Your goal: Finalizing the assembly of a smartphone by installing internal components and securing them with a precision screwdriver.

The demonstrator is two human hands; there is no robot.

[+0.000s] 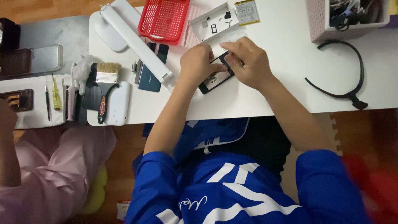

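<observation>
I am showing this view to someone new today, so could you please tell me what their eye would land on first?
At the middle of the white table, the left hand and right hand meet over a small opened phone. Behind them, at the far edge, sits a bright red basket. To the left lies a paintbrush with a black and red handle.

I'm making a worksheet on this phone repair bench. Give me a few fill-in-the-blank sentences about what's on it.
1. Both hands, left hand and right hand, hold a black ____ on the table.
2. The basket is ____ in colour.
3. The brush lies beside a ____ phone case.

Missing words: phone; red; white
</observation>
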